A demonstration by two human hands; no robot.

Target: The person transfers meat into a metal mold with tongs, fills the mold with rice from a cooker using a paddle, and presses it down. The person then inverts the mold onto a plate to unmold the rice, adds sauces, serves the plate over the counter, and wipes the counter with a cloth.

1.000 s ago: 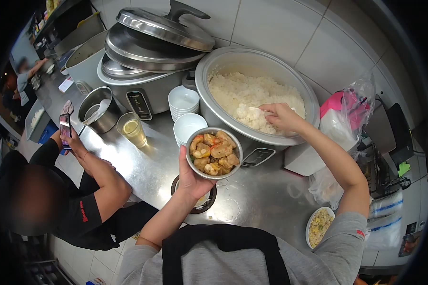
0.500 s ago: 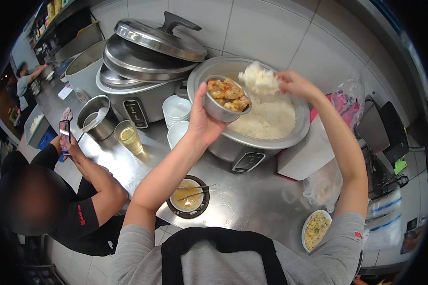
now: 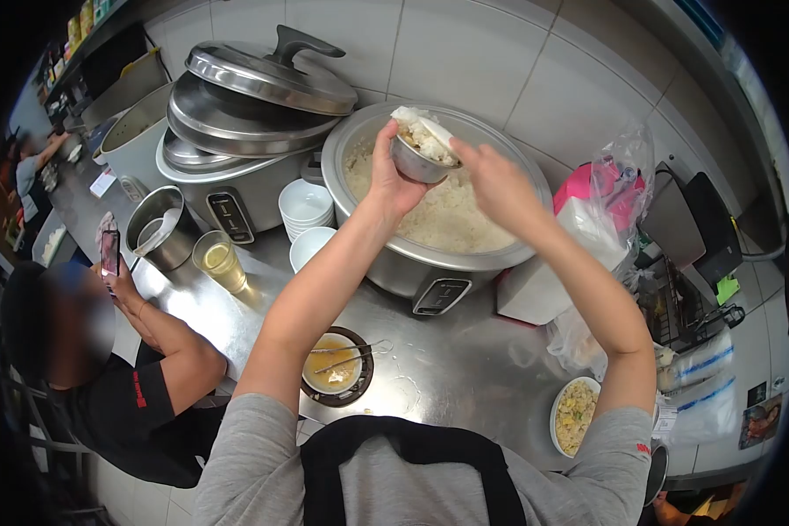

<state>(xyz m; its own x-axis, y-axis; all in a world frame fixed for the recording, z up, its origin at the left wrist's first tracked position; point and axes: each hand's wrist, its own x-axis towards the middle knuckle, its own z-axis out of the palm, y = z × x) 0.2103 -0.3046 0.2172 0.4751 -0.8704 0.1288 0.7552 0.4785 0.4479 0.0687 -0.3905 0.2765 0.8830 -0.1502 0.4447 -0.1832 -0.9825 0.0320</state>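
My left hand (image 3: 393,180) grips a small metal bowl (image 3: 421,167) from its left side and holds it up, tilted, over the open rice cooker (image 3: 337,188). White rice (image 3: 409,116) lies at the bowl's top and covers most of what is inside. With its fingers closed, my right hand (image 3: 500,188) holds a white rice paddle (image 3: 438,133) pressed against the rice at the bowl's rim. More cooked rice (image 3: 451,219) fills the cooker below both hands.
Left of the cooker are stacked white bowls (image 3: 307,203), a glass (image 3: 221,263), a metal pot (image 3: 162,230) and piled lids (image 3: 267,79). A bowl of yellow liquid (image 3: 333,364) and a fried rice dish (image 3: 576,419) stand nearer. A seated person (image 3: 171,368) holds a phone (image 3: 110,252).
My right hand has brought the paddle's rice from above the cooker to the bowl. Rice now covers the chunky browned food seen in the bowl before. The seated person's head has lifted.
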